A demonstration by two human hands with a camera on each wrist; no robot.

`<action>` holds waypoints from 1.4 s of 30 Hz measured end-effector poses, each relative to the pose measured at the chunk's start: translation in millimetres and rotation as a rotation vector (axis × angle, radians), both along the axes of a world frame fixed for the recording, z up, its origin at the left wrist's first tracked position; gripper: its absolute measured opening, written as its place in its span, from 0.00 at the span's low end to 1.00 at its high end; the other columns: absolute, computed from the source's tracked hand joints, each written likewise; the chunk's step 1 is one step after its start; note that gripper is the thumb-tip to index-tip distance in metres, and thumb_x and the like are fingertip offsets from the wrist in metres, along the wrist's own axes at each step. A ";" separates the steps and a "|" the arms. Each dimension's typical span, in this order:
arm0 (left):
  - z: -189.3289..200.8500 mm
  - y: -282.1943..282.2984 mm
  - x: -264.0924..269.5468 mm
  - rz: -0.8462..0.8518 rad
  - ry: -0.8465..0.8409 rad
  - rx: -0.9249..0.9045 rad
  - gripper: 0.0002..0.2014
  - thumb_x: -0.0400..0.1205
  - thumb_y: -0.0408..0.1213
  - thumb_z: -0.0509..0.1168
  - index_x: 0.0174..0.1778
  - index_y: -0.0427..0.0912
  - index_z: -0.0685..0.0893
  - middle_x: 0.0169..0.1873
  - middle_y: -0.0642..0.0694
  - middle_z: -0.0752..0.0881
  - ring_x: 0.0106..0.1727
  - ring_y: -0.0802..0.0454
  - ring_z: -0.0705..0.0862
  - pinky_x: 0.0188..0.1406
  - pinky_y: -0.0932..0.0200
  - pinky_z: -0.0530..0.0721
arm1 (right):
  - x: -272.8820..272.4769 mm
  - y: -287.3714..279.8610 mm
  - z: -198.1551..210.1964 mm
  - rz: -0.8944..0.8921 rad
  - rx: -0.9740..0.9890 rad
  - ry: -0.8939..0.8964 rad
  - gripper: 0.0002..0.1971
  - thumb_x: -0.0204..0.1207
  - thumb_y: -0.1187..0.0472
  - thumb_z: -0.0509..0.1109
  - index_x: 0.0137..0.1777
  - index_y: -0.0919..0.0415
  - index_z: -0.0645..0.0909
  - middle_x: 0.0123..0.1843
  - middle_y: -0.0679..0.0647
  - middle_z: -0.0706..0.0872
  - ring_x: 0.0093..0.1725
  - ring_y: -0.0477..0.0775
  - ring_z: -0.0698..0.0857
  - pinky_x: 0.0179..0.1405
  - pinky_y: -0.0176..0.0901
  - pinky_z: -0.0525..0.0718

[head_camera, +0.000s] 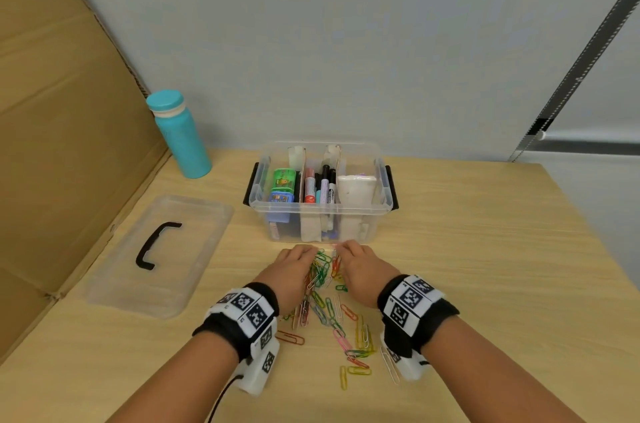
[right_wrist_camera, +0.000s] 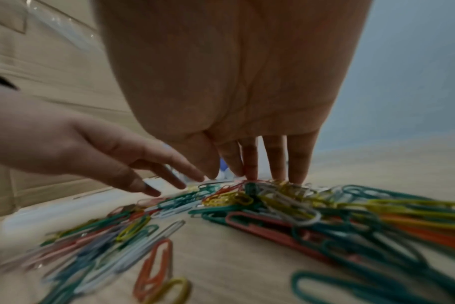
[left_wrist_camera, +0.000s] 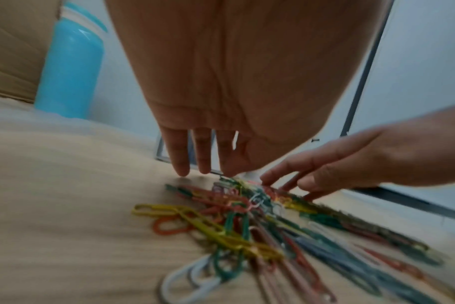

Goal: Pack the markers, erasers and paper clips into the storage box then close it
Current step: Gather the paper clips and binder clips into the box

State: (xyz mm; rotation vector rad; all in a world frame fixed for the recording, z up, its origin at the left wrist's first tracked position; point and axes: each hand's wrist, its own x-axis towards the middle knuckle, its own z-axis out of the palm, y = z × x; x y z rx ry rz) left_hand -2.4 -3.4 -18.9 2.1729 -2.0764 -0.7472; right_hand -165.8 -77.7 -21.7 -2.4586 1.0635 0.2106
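Nearby, lid (head_camera: 157,254) and bottle (head_camera: 181,135) stand aside.

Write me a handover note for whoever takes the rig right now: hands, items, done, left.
Left hand: open, straight fingers down at the far end of the loose coloured paper clips on the wooden table.
Right hand: open, fingers touching the same pile.
Clear plastic storage box: open. Markers in the middle compartment, erasers in the left.
Clear lid with black handle: flat on the table, left of the box.
Done: markers, erasers.
Left: gather clips, put them in the box, fit the lid.
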 end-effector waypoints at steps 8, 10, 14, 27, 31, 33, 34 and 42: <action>-9.9 10.4 -7.9 -0.220 -0.073 0.008 0.34 0.79 0.28 0.58 0.81 0.52 0.58 0.79 0.52 0.60 0.73 0.47 0.62 0.74 0.50 0.69 | -41.1 14.1 18.9 0.052 0.091 -0.088 0.25 0.81 0.57 0.63 0.78 0.53 0.67 0.72 0.50 0.72 0.68 0.51 0.74 0.70 0.46 0.74; -5.8 23.0 -7.4 -0.194 0.000 -0.065 0.30 0.81 0.32 0.57 0.80 0.52 0.61 0.77 0.53 0.63 0.73 0.50 0.63 0.75 0.53 0.68 | -60.3 15.2 29.0 -0.023 0.062 -0.043 0.33 0.74 0.47 0.71 0.77 0.50 0.65 0.69 0.48 0.69 0.67 0.50 0.72 0.68 0.46 0.75; 8.7 46.9 -7.5 -0.200 0.050 -0.155 0.19 0.80 0.47 0.63 0.68 0.55 0.73 0.61 0.58 0.72 0.61 0.58 0.71 0.62 0.61 0.75 | -85.4 30.4 31.9 -0.206 0.147 0.224 0.54 0.53 0.39 0.83 0.75 0.52 0.57 0.69 0.51 0.66 0.62 0.56 0.79 0.60 0.50 0.82; 6.1 37.6 -48.5 -0.211 0.053 -0.066 0.10 0.78 0.49 0.68 0.50 0.49 0.79 0.46 0.54 0.79 0.45 0.54 0.79 0.44 0.59 0.77 | -57.4 34.1 13.1 -0.337 0.212 -0.083 0.25 0.70 0.54 0.77 0.59 0.55 0.67 0.42 0.44 0.73 0.44 0.50 0.78 0.40 0.42 0.82; 14.4 38.9 -6.2 -0.026 0.064 -0.136 0.15 0.75 0.50 0.70 0.56 0.55 0.77 0.50 0.59 0.75 0.49 0.60 0.76 0.47 0.66 0.76 | -69.9 19.2 11.5 -0.406 0.091 0.049 0.41 0.59 0.38 0.80 0.67 0.55 0.65 0.62 0.52 0.71 0.57 0.53 0.78 0.54 0.45 0.81; 9.4 38.5 13.2 0.014 0.016 -0.095 0.27 0.72 0.53 0.72 0.66 0.57 0.73 0.59 0.59 0.73 0.59 0.58 0.73 0.59 0.60 0.78 | -69.5 16.7 5.8 -0.400 0.083 0.127 0.53 0.54 0.33 0.80 0.74 0.56 0.60 0.68 0.54 0.66 0.66 0.57 0.74 0.65 0.51 0.79; 5.9 37.4 18.9 0.024 0.011 -0.061 0.34 0.71 0.55 0.73 0.72 0.57 0.69 0.62 0.58 0.71 0.63 0.56 0.71 0.64 0.57 0.77 | -66.0 16.9 3.8 -0.386 0.086 0.140 0.54 0.54 0.33 0.80 0.75 0.56 0.59 0.68 0.55 0.65 0.67 0.58 0.72 0.67 0.52 0.77; -10.5 13.4 0.4 -0.016 0.046 -0.025 0.35 0.71 0.53 0.73 0.75 0.56 0.69 0.62 0.53 0.72 0.64 0.52 0.71 0.67 0.55 0.74 | -29.7 20.7 -1.9 -0.257 0.078 0.007 0.24 0.75 0.49 0.71 0.68 0.51 0.69 0.63 0.56 0.70 0.61 0.60 0.75 0.62 0.49 0.77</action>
